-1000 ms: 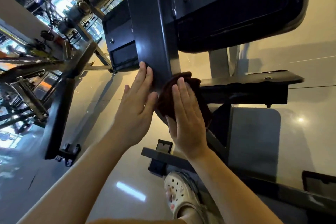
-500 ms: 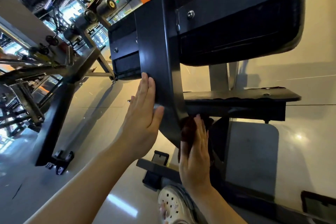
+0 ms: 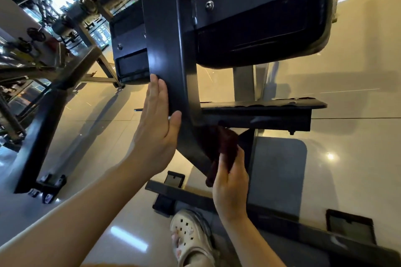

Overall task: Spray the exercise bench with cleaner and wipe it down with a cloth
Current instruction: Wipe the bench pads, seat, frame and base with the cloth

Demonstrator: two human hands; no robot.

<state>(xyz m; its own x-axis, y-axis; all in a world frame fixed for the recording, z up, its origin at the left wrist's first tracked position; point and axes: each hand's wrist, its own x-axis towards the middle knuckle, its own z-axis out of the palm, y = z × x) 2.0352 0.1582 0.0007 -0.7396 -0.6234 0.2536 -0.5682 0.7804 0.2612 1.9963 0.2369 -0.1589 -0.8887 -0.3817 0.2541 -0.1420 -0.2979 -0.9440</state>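
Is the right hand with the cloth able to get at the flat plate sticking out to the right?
Probably yes. The right hand holds the dark red cloth just under the flat plate, and nothing visible lies between them.

The bench's upright post (image 3: 167,50) rises between two pads, the smaller pad (image 3: 130,50) to its left and the larger pad (image 3: 260,17) to its right, with the left hand (image 3: 155,128) flat against its left side, the right hand (image 3: 231,182) holding the cloth (image 3: 225,145) under the crossbar (image 3: 260,115), and a shoe (image 3: 191,238) on the floor (image 3: 358,71) below.
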